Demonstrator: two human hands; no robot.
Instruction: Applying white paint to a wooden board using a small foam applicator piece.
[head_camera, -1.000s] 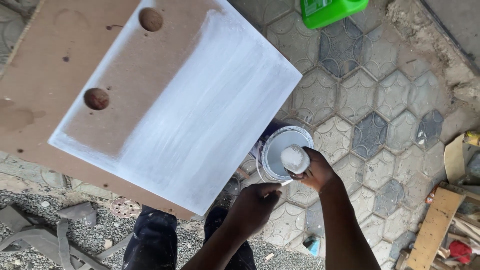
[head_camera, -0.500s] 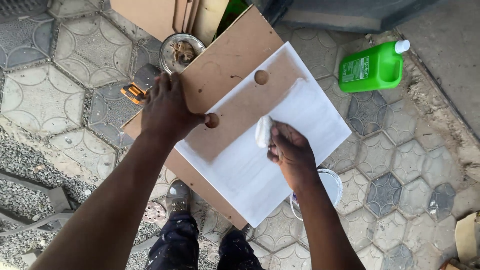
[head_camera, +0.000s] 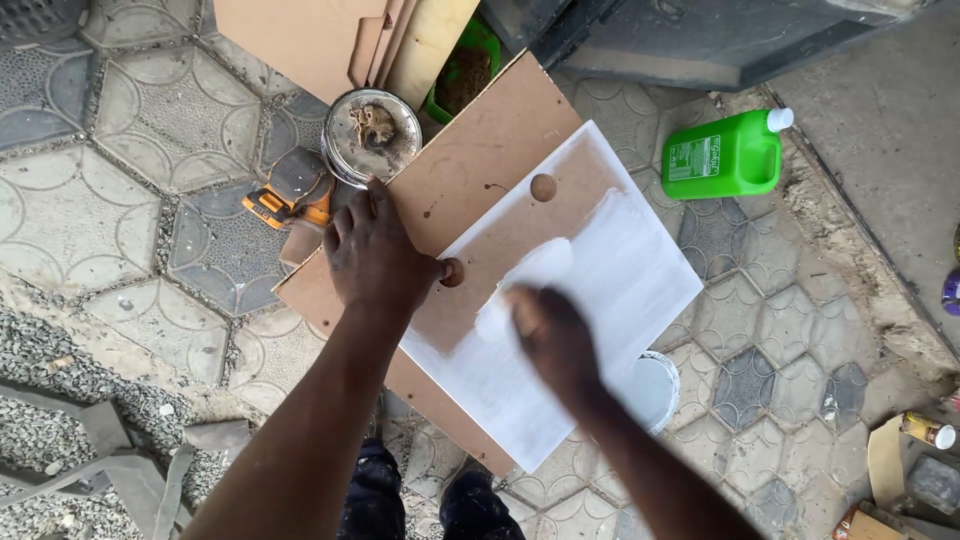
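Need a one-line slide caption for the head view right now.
Left hand steadies a brown board while the right hand rubs a white pad across its white-coated panel.

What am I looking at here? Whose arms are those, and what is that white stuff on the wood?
The camera sits on a person's head and looks straight down, so the two arms belong to that person. You can even see their legs at the bottom edge.

The left hand lies flat on a brown wooden board with round holes in it. The right hand is blurry and has a white pad at its fingertips, up against the board; I cannot tell its grip. Part of the board is covered in white paint, part is bare.

Beside the board stand a tub of white paint, a green jug, a dirty round tin and an orange tool. All of it is on a floor of six-sided paving stones.
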